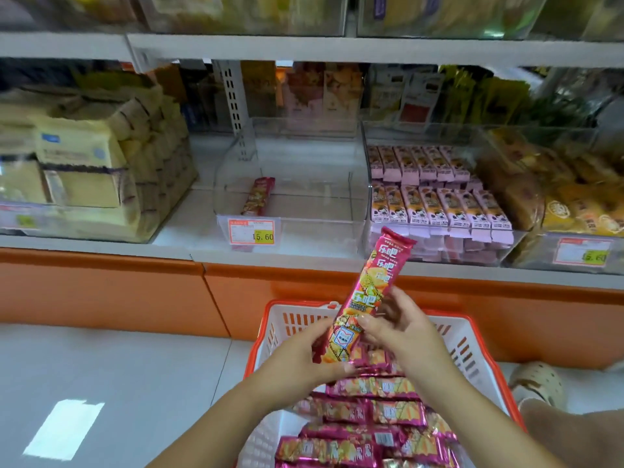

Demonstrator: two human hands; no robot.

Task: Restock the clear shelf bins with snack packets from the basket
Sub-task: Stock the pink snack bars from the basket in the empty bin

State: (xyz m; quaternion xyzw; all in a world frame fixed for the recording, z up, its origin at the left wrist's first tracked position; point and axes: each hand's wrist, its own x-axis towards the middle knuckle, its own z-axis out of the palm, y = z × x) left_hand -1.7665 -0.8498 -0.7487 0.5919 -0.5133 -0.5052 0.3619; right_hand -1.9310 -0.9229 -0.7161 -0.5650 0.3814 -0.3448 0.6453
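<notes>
We hold one long snack packet (pixel 368 298) tilted over the far rim of the basket (pixel 472 329), its top end leaning toward the front edge of the shelf (pixel 175 231). Our left hand (pixel 304 359) grips the lower end and our right hand (pixel 401 329) pinches the middle, so both grips are closed on this one packet.

We judge it light, with a slick, crinkly foil wrap and probably brittle contents. We would hold it gently by the long sides near the middle, not by the sealed ends.

The likely target is the nearly empty clear bin (pixel 320 231) at the middle of the shelf's front edge. One matching packet (pixel 258 195) lies by the bin's left wall and a price tag (pixel 251 231) hangs on its front. That front wall must be cleared, and the upper shelf (pixel 337 50) hangs low over it.

A bin of pink packets (pixel 439 207) stands just beside it on the right, and yellow packs (pixel 77 170) sit to the left. More packets (pixel 364 413) fill the basket.
</notes>
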